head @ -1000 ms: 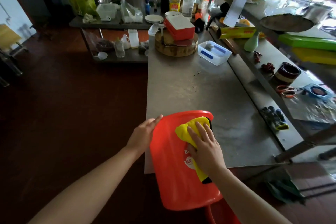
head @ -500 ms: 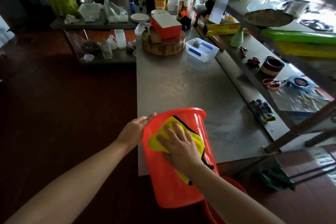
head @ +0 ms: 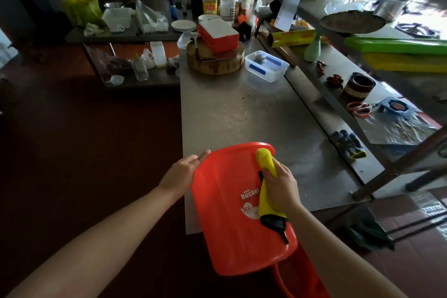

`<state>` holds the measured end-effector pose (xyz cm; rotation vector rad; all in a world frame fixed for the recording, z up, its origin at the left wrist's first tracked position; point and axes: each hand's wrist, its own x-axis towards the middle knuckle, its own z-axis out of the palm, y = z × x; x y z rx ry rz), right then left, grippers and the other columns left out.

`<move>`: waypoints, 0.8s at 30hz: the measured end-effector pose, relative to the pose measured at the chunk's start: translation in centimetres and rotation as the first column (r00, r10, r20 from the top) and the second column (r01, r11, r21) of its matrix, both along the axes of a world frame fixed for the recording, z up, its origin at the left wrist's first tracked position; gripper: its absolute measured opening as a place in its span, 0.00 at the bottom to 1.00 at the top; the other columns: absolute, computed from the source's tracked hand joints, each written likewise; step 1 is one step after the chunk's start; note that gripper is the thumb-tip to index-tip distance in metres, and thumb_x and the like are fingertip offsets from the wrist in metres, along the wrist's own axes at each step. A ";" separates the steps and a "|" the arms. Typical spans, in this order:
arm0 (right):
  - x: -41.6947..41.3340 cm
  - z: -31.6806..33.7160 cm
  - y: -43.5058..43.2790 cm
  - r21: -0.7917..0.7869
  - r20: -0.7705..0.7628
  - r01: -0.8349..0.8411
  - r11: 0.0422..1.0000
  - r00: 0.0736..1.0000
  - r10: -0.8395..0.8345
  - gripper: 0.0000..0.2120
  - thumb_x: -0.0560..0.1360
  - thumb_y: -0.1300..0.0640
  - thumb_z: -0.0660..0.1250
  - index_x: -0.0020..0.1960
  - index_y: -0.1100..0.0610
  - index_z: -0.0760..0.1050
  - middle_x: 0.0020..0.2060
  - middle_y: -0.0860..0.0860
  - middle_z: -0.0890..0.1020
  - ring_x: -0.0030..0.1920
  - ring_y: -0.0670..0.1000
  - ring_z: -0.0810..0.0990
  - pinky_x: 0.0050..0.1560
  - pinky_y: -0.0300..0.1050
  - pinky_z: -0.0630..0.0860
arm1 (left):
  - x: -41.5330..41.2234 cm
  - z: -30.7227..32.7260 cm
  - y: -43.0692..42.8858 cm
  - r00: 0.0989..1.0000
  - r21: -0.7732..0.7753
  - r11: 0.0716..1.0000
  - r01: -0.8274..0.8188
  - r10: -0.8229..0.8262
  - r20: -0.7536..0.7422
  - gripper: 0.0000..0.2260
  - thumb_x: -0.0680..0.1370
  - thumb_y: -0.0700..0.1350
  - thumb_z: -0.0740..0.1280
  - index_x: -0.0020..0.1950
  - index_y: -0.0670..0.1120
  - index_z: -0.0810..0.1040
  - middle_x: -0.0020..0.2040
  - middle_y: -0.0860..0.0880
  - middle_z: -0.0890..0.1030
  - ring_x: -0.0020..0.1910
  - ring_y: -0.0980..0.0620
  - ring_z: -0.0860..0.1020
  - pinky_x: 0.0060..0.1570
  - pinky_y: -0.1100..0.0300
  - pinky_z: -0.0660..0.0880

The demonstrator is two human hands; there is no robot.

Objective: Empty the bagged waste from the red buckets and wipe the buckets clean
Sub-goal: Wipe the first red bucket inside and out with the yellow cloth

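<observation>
Step in hand: exterior wiping of a red bucket [head: 229, 220]. It lies tilted on its side across the near corner of the stainless steel table [head: 242, 114], mouth toward 12 o'clock, base toward 6 o'clock and overhanging the table edge. No bag or waste shows on it, so emptying of this unit is judged complete.

The left hand [head: 181, 172] rests at the 10 o'clock side of the bucket, just below the rim. Its fingers are straight and together, bracing the wall without curling round it. The right hand [head: 281, 187] sits at the 2 o'clock side, fingers curled round a yellow cloth [head: 266, 160] with black trim. The cloth is bunched in the fist and pressed to the outer wall, its tail hanging toward 6 o'clock beside the printed logo.

A second red bucket [head: 312, 278] shows in part at 5 o'clock, below the first; its condition cannot be told.

Next move, as judged: draw the cloth across the unwiped wall while the left hand checks rolling, then rotate the bucket to expose the hidden side. The interior is not visible and probably needs a pass too.
</observation>
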<state>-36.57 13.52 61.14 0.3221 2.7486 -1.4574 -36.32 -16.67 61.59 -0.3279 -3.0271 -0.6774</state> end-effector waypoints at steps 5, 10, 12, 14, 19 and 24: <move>2.8 0.7 -3.9 0.418 -0.115 -0.181 0.890 0.962 0.249 0.27 0.79 0.46 0.66 0.77 0.41 0.65 0.79 0.50 0.62 0.79 0.59 0.57 0.71 0.59 0.69 | -0.6 0.2 0.8 0.999 -0.049 0.998 0.030 -0.031 -0.025 0.31 0.84 0.36 0.59 0.82 0.55 0.51 0.56 0.47 0.76 0.52 0.47 0.77 0.57 0.52 0.75; 7.3 0.1 -9.6 0.817 -0.068 -0.341 0.464 0.743 0.666 0.29 0.76 0.49 0.70 0.76 0.42 0.68 0.79 0.53 0.64 0.79 0.65 0.55 0.71 0.72 0.64 | -1.1 0.2 1.1 0.999 -0.049 0.998 0.027 -0.029 -0.027 0.32 0.82 0.34 0.58 0.82 0.54 0.54 0.56 0.47 0.76 0.53 0.46 0.77 0.56 0.53 0.74; 7.9 -0.3 -10.1 0.836 -0.014 -0.383 0.392 0.701 0.713 0.30 0.78 0.49 0.68 0.78 0.42 0.64 0.81 0.52 0.59 0.81 0.64 0.48 0.73 0.72 0.59 | -1.0 -0.1 0.9 0.999 -0.055 0.998 0.017 -0.019 -0.032 0.32 0.81 0.33 0.58 0.82 0.54 0.55 0.57 0.47 0.76 0.54 0.46 0.77 0.56 0.53 0.74; 7.8 0.0 -9.2 0.820 -0.047 -0.377 0.431 0.705 0.707 0.30 0.78 0.48 0.68 0.77 0.41 0.64 0.81 0.51 0.59 0.81 0.62 0.48 0.74 0.70 0.58 | -0.9 -0.3 0.7 0.999 -0.063 0.998 0.007 -0.009 -0.035 0.32 0.81 0.33 0.59 0.82 0.53 0.54 0.58 0.46 0.76 0.55 0.46 0.76 0.56 0.52 0.74; 6.4 0.2 -3.8 0.641 -0.209 -0.292 0.710 0.824 0.527 0.27 0.77 0.45 0.69 0.75 0.41 0.70 0.78 0.51 0.65 0.79 0.62 0.58 0.71 0.63 0.67 | -0.6 -0.7 1.0 0.999 -0.094 0.996 0.001 -0.005 -0.038 0.34 0.81 0.33 0.61 0.82 0.53 0.50 0.57 0.46 0.75 0.53 0.47 0.76 0.54 0.50 0.76; 5.5 -1.8 1.6 0.284 -0.153 -0.073 0.956 0.981 0.120 0.25 0.80 0.42 0.65 0.76 0.39 0.67 0.76 0.48 0.67 0.74 0.57 0.68 0.62 0.57 0.75 | -0.5 -0.9 1.2 0.999 -0.090 0.996 -0.004 0.000 -0.039 0.37 0.80 0.31 0.60 0.81 0.57 0.48 0.56 0.48 0.74 0.50 0.49 0.75 0.51 0.51 0.78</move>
